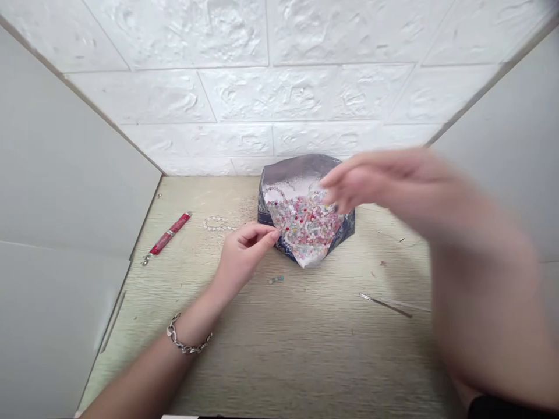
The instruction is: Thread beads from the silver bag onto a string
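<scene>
A bag [301,169] lies opened out near the wall, with many small pink, white, red and clear beads [305,221] in it. My left hand [248,250] is at its left front edge, thumb and forefinger pinched together; what they hold is too small to name. A silver chain bracelet is round my left wrist. Raised over the bag's right side, my right hand [362,180] is blurred by motion, and its grip cannot be made out. A short row of pale and turquoise beads [276,280] lies on the table in front of the bag.
On the wooden table [262,361], a red patterned tube-like item [170,234] lies at the left. A loop of white beads [213,220] is behind my left hand. Metal tweezers [384,305] lie at the right. White brick-pattern wall behind, grey panels both sides.
</scene>
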{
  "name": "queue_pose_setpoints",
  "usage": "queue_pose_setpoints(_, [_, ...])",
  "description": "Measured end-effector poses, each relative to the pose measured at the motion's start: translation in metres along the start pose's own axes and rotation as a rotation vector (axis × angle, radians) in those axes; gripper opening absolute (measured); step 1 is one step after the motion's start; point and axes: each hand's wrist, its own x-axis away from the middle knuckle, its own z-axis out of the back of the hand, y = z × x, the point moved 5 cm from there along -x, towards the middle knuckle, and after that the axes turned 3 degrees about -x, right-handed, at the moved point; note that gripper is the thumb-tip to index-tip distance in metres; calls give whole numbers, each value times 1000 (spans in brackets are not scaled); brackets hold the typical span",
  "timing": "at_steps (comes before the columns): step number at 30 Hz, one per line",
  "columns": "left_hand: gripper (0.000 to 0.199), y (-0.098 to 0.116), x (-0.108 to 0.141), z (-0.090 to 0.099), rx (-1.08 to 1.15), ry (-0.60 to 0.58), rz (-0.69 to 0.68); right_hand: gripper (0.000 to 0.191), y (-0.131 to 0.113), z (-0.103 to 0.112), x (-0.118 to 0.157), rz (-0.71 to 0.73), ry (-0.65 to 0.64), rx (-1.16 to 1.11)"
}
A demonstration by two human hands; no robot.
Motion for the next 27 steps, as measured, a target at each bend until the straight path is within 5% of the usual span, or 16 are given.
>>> queue_pose_setpoints(4, [15,5,0,2,-144,22,-116,16,7,-59,-14,97,-328,126])
queue_pose_setpoints(6, [14,4,-2,3,-162,41,-138,16,18,-71,-19,79,-360,161])
queue_pose_setpoints(12, [16,0,-4,-3,-6,-73,-104,20,29,-66,-19,16,-364,202])
queue_pose_setpoints(20, [40,5,10,-14,231,-292,-94,26,0,-85,-9,193,-359,361])
queue_pose_setpoints(27, [27,0,4,-13,247,-318,-34,24,4,-88,-11,218,-297,445])
